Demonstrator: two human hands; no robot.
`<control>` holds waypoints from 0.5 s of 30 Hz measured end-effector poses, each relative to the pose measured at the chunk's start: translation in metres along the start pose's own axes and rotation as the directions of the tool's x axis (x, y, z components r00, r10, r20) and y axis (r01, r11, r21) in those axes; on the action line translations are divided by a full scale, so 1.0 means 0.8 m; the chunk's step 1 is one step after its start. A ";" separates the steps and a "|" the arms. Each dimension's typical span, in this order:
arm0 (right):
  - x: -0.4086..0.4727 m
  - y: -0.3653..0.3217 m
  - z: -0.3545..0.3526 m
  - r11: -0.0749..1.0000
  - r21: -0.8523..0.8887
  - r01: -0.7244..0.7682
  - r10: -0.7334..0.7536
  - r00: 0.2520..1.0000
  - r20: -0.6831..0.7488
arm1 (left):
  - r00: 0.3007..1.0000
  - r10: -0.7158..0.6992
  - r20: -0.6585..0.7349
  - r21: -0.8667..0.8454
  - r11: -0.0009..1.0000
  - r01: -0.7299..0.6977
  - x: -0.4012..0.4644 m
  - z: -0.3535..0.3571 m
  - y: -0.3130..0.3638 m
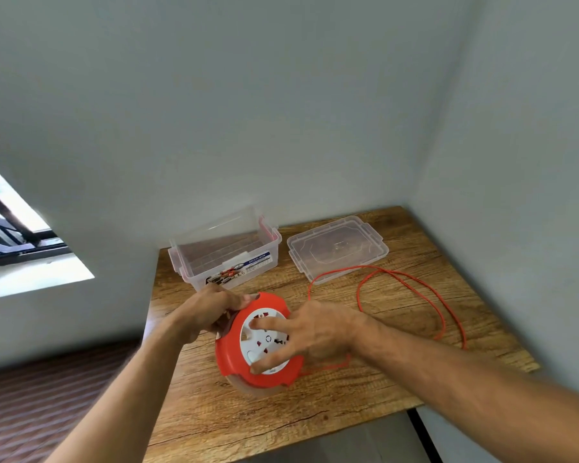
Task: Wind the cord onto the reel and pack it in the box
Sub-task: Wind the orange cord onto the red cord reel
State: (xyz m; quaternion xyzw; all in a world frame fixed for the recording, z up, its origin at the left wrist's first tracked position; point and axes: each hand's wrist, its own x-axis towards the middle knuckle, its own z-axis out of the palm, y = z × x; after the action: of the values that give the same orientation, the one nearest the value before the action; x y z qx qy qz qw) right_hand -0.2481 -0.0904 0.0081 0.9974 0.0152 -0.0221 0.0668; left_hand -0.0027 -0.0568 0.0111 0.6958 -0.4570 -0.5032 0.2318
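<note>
A red cord reel [229, 354] with a white socket face stands tilted on the wooden table [221, 416]. My left hand [208, 312] grips its upper left rim. My right hand [311, 332] lies on the white face with spread fingers pressing into it. The red cord [430, 295] runs from the reel's right side and lies in loose loops across the table to the right. A clear plastic box [224, 250] with a label stands open behind the reel. Its clear lid [338, 247] lies flat to the right of the box.
The table sits in a corner, with grey walls behind it and on its right. Its left and front edges drop off to a striped floor. A window is at the far left.
</note>
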 end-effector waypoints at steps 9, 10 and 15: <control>0.009 0.001 -0.005 1.000 0.027 0.008 -0.006 0.998 -0.067 | 0.974 -0.081 0.213 0.112 0.992 0.058 -0.001 -0.014 0.017; 0.010 0.000 -0.006 1.000 0.015 0.011 -0.011 0.999 -0.047 | 0.970 -0.092 0.225 0.130 0.990 0.064 -0.002 -0.015 0.018; 0.014 -0.010 -0.016 0.992 -0.065 0.107 -0.106 0.994 0.031 | 0.960 -0.138 0.244 0.196 0.976 0.091 -0.003 -0.021 0.026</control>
State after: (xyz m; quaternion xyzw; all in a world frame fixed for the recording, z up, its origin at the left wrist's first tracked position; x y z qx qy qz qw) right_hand -0.2365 -0.0803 0.0190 0.9920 0.0683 -0.0389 0.0991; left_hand 0.0040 -0.0670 0.0355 0.6686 -0.4862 -0.5575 0.0761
